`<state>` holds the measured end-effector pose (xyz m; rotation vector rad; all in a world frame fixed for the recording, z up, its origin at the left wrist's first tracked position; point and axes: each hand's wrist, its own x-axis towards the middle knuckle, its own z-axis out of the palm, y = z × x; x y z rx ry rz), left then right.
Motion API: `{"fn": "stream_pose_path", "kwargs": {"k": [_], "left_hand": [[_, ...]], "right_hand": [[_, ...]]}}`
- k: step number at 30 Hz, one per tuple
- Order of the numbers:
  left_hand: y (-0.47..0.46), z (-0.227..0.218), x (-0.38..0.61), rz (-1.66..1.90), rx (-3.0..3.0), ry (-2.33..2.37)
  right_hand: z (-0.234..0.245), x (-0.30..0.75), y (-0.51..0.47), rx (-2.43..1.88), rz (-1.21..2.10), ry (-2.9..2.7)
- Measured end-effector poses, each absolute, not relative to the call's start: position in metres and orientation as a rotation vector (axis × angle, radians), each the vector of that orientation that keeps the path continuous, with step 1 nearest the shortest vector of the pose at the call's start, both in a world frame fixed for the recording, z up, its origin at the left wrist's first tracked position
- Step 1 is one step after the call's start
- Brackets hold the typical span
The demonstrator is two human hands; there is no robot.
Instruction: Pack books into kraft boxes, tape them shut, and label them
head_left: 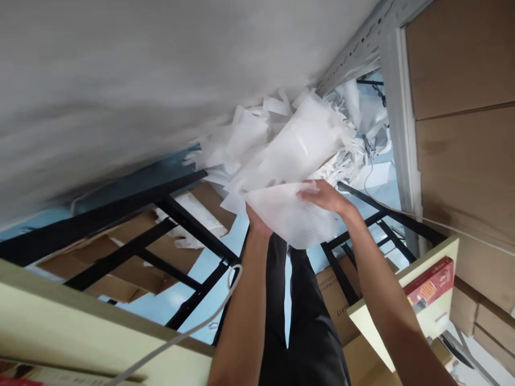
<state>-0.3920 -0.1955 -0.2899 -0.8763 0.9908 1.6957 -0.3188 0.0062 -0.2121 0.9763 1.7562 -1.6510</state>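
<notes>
A thin, see-through white sheet (293,214), like packing foam or paper, hangs between my hands above my dark trouser legs. My right hand (324,197) is closed on its upper right edge, thumb and fingers pinching it. At the sheet's left edge, my left hand (258,221) grips it, with most of the fingers hidden behind the material. Just beyond lies a heap of crumpled white sheets and scraps (249,134). A larger smooth white sheet (303,142) rests on top of that heap, close to the held one.
Black metal frames (193,225) stand on both sides of my legs. Flattened cardboard (120,262) lies at left on the blue floor. Stacked cardboard boxes (462,161) rise at right. A pale board (418,289) carries a red packet (432,281). A white cable (193,332) crosses lower left.
</notes>
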Motion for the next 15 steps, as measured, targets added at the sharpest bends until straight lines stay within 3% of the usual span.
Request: {"fn": "stream_pose_path", "kwargs": {"k": [4, 8, 11, 15], "left_hand": [[-0.189, -0.251, -0.378, 1.670, -0.789, 0.916], [-0.176, -0.228, -0.368, 1.673, -0.754, 1.058], [-0.171, -0.218, -0.362, 1.678, -0.739, 1.167], [-0.181, -0.191, -0.350, 1.542, -0.724, 1.323]], "right_hand": [[-0.239, -0.326, 0.012, 1.137, -1.157, 2.139], [-0.230, -0.329, -0.019, 1.391, -0.956, 2.430], [-0.191, -0.309, -0.053, 1.466, -1.037, 2.507], [-0.137, -0.263, -0.097, 1.116, -1.418, 2.408]]}}
